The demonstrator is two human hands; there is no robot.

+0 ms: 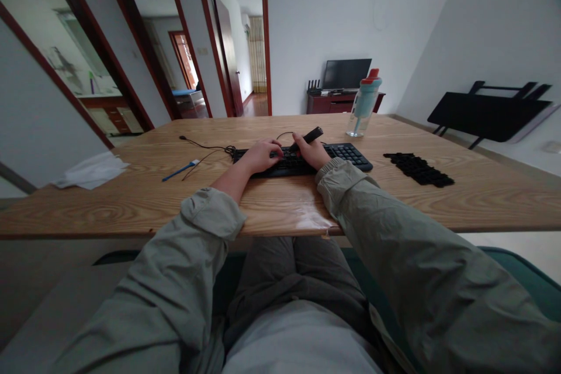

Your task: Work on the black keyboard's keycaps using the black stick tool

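On table (272,204), near centre, kbd (289,166) lies flat; R hand (314,153) grips blk cyl. tool (312,135), tilted; L hand (263,155) fingers bent over kbd's left half, can't tell if gripping. Risk: loose R grip could let tool slip, scratching kbd

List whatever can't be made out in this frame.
- Head view: some keys of the keyboard, covered by the left hand and right hand.
- Head view: the lower tip of the black tool, lost among fingers and dark keys.
- Head view: key markings, too small and blurred.
- Head view: separate shapes within the black pieces, blurred together.
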